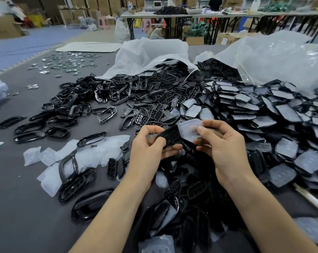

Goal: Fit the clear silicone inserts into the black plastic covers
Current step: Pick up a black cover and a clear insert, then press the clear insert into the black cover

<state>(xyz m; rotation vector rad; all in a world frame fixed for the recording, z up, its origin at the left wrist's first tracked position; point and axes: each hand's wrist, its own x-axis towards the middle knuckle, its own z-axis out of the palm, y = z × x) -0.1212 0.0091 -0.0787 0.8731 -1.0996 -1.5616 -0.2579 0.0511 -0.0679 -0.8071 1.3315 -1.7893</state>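
**Head view, read left to right.** On the grey bench (17, 198), at far left, lie loose clear silicone inserts (50, 157). They are spread flat near my left side, and I judge them to be feed stock. Glossy black frames (72, 106) lie among and beyond them.

Centre-left, my left hand (147, 145) grips one black plastic cover (170, 136), with the fingers curled under it and the thumb over its near end. This raises the cover off the bench and tilts it toward the other hand.

One clear insert (189, 129) touches the cover's right end, pinched between the thumb and fingertips of my right hand (225, 145). I hold it by its right edge so that its free left edge can meet the cover first. The insert is not yet seated, and most of it stands outside the cover. I judge the step in hand to be alignment and first press. The next move calls for easing the soft edge in without folding it.

Right of the hands lies a wide heap of fitted covers (264, 114), each showing a pale insert in a black rim, overlapping like tiles. Laying them there sets finished work apart from the stock. Behind, a plastic bag (282, 57) lies open over the heap's far edge.
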